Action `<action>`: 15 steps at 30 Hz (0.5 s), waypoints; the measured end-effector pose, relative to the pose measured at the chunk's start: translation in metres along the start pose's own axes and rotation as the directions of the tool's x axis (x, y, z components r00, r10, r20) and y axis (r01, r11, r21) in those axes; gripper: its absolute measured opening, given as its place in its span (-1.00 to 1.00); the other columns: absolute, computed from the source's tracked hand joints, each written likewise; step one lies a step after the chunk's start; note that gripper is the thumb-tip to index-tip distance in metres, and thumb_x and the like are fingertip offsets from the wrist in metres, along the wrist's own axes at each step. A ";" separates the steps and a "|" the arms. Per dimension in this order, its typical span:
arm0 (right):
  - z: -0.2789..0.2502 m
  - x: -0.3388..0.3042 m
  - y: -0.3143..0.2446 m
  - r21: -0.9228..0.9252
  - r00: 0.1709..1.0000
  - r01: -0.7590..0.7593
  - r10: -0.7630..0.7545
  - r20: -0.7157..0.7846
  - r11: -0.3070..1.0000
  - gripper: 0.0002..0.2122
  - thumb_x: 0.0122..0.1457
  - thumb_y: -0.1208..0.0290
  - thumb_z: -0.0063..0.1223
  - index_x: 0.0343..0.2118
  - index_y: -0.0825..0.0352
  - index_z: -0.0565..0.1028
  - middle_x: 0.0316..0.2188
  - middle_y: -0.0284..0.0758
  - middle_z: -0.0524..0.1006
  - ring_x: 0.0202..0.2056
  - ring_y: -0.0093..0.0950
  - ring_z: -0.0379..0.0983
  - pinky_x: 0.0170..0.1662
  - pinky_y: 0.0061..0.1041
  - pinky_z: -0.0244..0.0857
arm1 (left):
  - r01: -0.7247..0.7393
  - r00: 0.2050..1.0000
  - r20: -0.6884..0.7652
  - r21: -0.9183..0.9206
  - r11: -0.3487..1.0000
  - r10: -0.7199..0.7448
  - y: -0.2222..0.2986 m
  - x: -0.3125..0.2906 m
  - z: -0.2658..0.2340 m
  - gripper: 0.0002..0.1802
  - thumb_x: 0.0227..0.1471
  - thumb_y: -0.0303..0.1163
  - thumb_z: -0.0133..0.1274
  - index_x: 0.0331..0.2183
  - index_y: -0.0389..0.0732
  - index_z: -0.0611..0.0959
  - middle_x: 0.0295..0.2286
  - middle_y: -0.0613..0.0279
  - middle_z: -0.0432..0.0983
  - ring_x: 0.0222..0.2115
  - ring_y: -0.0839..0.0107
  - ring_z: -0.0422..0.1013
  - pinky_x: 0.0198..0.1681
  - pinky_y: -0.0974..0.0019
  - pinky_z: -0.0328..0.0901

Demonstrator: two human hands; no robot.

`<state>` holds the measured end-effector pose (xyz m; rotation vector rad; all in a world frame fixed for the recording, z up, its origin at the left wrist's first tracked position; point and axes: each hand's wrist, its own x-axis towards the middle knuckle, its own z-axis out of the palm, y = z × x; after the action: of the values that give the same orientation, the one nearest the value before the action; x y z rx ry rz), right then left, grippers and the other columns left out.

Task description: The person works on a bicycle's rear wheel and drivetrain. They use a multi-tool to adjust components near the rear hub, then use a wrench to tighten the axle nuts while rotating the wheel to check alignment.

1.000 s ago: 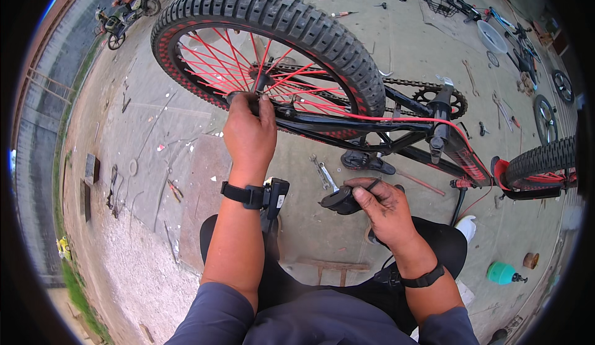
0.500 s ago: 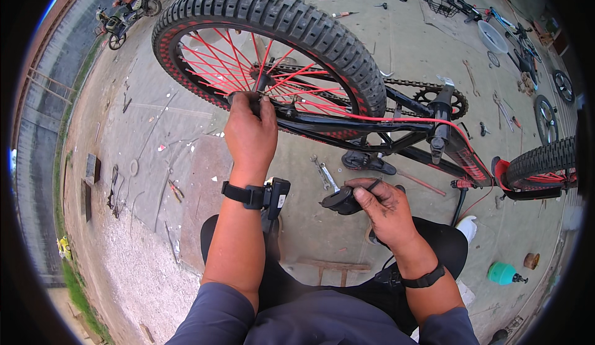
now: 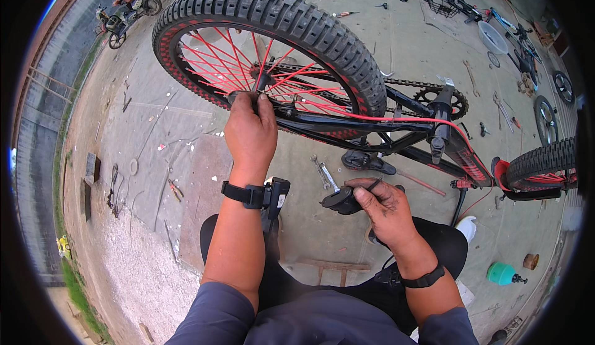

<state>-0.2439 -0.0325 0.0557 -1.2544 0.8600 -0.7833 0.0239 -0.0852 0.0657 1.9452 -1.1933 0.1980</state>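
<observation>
An upturned bicycle stands before me, its rear wheel [image 3: 279, 12] with knobbly black tyre and red spokes rising at the far side. My left hand [image 3: 251, 125] is closed at the wheel hub, by the rear end of the black frame [image 3: 365, 125]. Thumb and fingers pinch there; what lies between them is hidden. Lower and to the right, above my lap, my right hand [image 3: 387, 212] grips a black rounded part [image 3: 342, 201] whose exact kind I cannot make out. A red cable [image 3: 396, 119] runs along the frame toward the chainring [image 3: 458, 102].
Wrenches [image 3: 324, 173] lie on the ground beyond my right hand, near a bicycle saddle [image 3: 369, 162]. Pliers [image 3: 176, 190] lie to the left. Further right are more tools [image 3: 503, 109], the front wheel [image 3: 542, 162] and a green bottle [image 3: 503, 274]. A low wooden stool [image 3: 334, 266] shows between my legs.
The left thumb and fingers have shifted very slightly at the hub. My right hand and the black rounded part have stayed in place.
</observation>
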 end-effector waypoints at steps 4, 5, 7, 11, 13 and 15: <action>0.000 0.000 -0.001 -0.006 1.000 0.008 -0.008 0.001 1.000 -0.78 0.33 0.43 0.04 -0.09 0.47 0.55 -0.39 -0.36 0.59 -0.35 -0.62 0.49 -0.22 -0.59 0.38 | 0.036 0.999 0.002 -0.035 0.999 -0.036 0.007 -0.002 -0.002 -0.77 0.15 -0.25 0.10 -0.33 -0.23 0.54 -0.49 -0.03 0.59 -0.47 -0.05 0.53 -0.40 0.03 0.39; 0.000 0.001 0.000 -0.009 1.000 0.010 -0.010 0.003 1.000 -0.78 0.33 0.43 0.04 -0.09 0.47 0.55 -0.38 -0.36 0.59 -0.35 -0.62 0.49 -0.22 -0.59 0.38 | 0.032 0.999 -0.002 -0.036 0.999 -0.033 0.007 -0.002 -0.003 -0.77 0.16 -0.24 0.09 -0.33 -0.23 0.54 -0.49 -0.03 0.59 -0.47 -0.05 0.53 -0.39 0.02 0.39; 0.000 0.000 -0.002 -0.012 1.000 0.005 -0.005 0.006 1.000 -0.78 0.33 0.43 0.04 -0.10 0.47 0.55 -0.38 -0.36 0.59 -0.35 -0.62 0.49 -0.22 -0.59 0.38 | 0.027 1.000 -0.001 -0.020 0.999 -0.027 0.004 -0.001 -0.002 -0.77 0.16 -0.25 0.09 -0.34 -0.23 0.54 -0.49 -0.04 0.58 -0.46 -0.06 0.53 -0.40 0.02 0.38; 0.000 0.000 -0.001 -0.005 1.000 0.005 -0.005 0.004 1.000 -0.79 0.33 0.43 0.04 -0.10 0.47 0.55 -0.37 -0.36 0.59 -0.34 -0.62 0.49 -0.21 -0.59 0.38 | 0.021 1.000 0.010 -0.003 1.000 -0.021 0.003 0.001 -0.002 -0.77 0.17 -0.25 0.08 -0.34 -0.23 0.54 -0.48 -0.04 0.58 -0.46 -0.08 0.53 -0.40 0.01 0.38; 0.000 0.001 -0.001 -0.005 1.000 0.007 -0.007 0.002 1.000 -0.78 0.33 0.43 0.04 -0.10 0.47 0.55 -0.37 -0.36 0.59 -0.34 -0.62 0.49 -0.21 -0.59 0.38 | 0.029 1.000 0.002 -0.033 0.999 -0.029 0.007 0.000 -0.004 -0.77 0.19 -0.25 0.07 -0.35 -0.22 0.55 -0.48 -0.06 0.58 -0.45 -0.11 0.51 -0.40 -0.01 0.37; 0.000 0.000 -0.001 -0.008 1.000 0.003 -0.003 0.004 1.000 -0.78 0.33 0.43 0.04 -0.10 0.47 0.55 -0.36 -0.36 0.59 -0.34 -0.62 0.49 -0.21 -0.59 0.38 | 0.027 1.000 0.007 -0.029 0.999 -0.027 0.008 -0.001 -0.005 -0.77 0.20 -0.24 0.05 -0.35 -0.22 0.55 -0.47 -0.07 0.58 -0.45 -0.13 0.51 -0.40 -0.02 0.37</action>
<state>-0.2434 -0.0330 0.0571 -1.2645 0.8584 -0.7801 0.0188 -0.0832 0.0728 1.9374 -1.1675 0.1592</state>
